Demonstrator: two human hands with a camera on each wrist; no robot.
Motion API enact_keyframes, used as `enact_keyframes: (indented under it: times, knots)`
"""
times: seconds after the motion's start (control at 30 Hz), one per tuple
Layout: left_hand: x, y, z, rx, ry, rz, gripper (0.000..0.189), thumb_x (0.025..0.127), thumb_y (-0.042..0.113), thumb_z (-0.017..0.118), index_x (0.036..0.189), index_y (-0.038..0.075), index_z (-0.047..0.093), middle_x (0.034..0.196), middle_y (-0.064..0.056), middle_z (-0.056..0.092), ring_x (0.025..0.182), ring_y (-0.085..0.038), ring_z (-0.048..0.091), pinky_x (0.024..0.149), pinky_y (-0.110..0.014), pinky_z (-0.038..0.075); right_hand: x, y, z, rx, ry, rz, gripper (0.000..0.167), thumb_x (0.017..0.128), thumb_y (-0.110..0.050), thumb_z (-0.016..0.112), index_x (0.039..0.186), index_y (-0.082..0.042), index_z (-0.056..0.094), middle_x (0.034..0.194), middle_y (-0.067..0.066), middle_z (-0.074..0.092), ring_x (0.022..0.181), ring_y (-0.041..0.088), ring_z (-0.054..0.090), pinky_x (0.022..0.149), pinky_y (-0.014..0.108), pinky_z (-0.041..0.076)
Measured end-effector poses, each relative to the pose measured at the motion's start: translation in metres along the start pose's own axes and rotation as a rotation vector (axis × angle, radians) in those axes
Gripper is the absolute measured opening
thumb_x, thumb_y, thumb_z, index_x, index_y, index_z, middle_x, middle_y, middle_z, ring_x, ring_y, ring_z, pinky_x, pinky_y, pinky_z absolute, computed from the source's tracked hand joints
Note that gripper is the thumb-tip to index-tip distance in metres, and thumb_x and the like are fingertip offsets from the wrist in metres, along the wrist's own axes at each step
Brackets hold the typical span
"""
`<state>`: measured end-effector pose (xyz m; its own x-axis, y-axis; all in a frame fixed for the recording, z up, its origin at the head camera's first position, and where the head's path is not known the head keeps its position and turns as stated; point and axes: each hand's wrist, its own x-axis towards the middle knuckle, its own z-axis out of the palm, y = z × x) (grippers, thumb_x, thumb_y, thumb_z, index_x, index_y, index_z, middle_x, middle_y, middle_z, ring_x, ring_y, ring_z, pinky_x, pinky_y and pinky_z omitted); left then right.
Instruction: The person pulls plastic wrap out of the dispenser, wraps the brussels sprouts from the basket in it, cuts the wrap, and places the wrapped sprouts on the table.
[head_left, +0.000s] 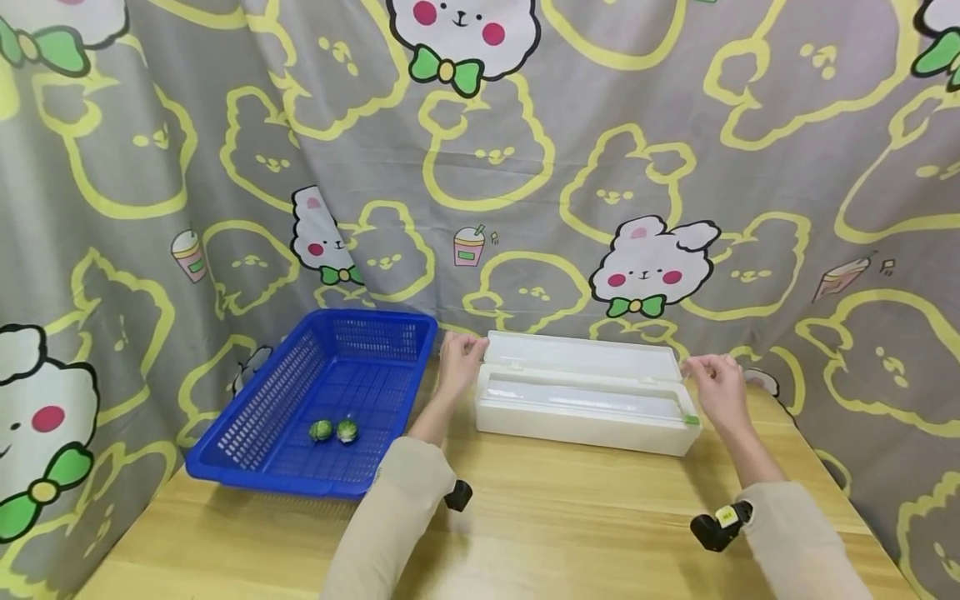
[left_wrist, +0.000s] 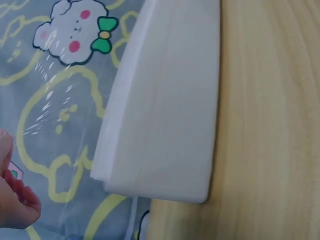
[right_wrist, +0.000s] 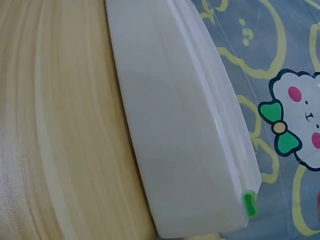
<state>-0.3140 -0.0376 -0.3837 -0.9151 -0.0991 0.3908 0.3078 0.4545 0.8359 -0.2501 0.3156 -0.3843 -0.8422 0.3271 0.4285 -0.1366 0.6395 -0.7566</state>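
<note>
Sleeves (head_left: 390,533) loomed nearest the cam at 7 and 5 o'clock, and L hand (head_left: 459,360) pinched clear film (left_wrist: 47,105) that ran off toward 3! R hand (head_left: 720,385) had fingertips together too, seemingly on its other end, hard to confirm. White box (head_left: 585,429) lay btwn 'em: 4 from L, 8 from R, long axis approx 9-to-3, neither hand clearly nearer. Blue basket (head_left: 360,379) w/ two green veg (head_left: 321,430) sat 8 from L. Wood-grain table (head_left: 585,533) below, patterned curtain (head_left: 525,133) at 12.
</note>
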Motion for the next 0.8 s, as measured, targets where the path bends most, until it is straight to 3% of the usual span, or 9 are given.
enact_keyframes:
  times: [0.3,0.53,0.7,0.8]
  knots:
    - [0.01,0.015,-0.008,0.019,0.017,0.035,0.021,0.085,0.016,0.062,0.079,-0.003,0.066,0.08,-0.007,0.047,0.08,-0.023,0.044,0.075,-0.032,0.034,0.007,-0.008,-0.007,0.072,0.028,0.017,0.033,0.092,-0.021,0.053,0.087,0.011,0.058,0.073,0.001,0.035,0.072,0.006,0.032,0.066,0.027,0.024]
    - [0.013,0.026,-0.013,0.007,0.023,0.033,0.022,0.086,0.018,0.061,0.082,-0.003,0.067,0.086,-0.011,0.05,0.085,-0.026,0.047,0.079,-0.035,0.036,0.008,-0.02,-0.017,0.064,0.035,0.024,0.031,0.092,-0.028,0.054,0.082,0.001,0.059,0.076,-0.006,0.037,0.072,0.002,0.033,0.067,0.029,0.021]
    - [0.015,0.032,-0.015,-0.018,0.018,0.01,0.022,0.086,0.018,0.062,0.084,-0.003,0.067,0.084,-0.008,0.048,0.083,-0.024,0.047,0.076,-0.031,0.036,0.009,-0.024,-0.02,0.084,0.064,0.001,0.031,0.091,-0.022,0.055,0.087,0.009,0.059,0.073,-0.006,0.036,0.071,0.004,0.033,0.064,0.025,0.025]
    - [0.017,0.035,-0.017,-0.052,0.018,0.005,0.021,0.086,0.016,0.062,0.084,-0.004,0.066,0.082,-0.006,0.046,0.08,-0.021,0.045,0.072,-0.029,0.035,0.01,-0.026,-0.021,0.115,0.08,-0.011,0.024,0.091,-0.019,0.056,0.08,0.001,0.061,0.072,-0.006,0.036,0.071,0.005,0.033,0.064,0.023,0.026]
